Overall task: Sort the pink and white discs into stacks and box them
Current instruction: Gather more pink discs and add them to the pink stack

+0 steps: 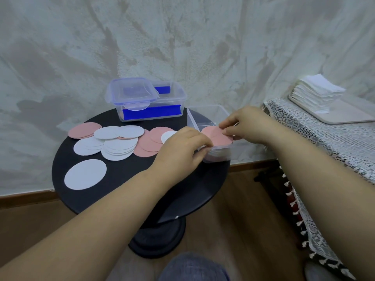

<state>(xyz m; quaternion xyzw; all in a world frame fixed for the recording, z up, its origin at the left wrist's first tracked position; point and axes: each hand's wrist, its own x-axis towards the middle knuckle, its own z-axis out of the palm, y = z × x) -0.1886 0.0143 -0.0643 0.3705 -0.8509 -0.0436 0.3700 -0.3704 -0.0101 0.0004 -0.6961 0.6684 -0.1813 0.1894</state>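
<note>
A pink disc [217, 137] lies across the near compartment of a clear divided box [205, 115] at the right edge of the round black table [129, 191]. My right hand [246, 123] pinches the disc's far edge. My left hand [182, 147] grips the box's near left corner beside the disc. Under the pink disc, a stack of discs shows through the box wall. Loose white discs [119, 148] and pink discs [146, 142] overlap in the middle of the table. One white disc [85, 174] lies alone at the front left.
A clear lidded container [146, 100] with blue inserts stands at the back of the table. To the right, a lace-covered table [324, 134] carries a tray with a stack of white cloths [316, 92]. The wall is close behind; wooden floor lies below.
</note>
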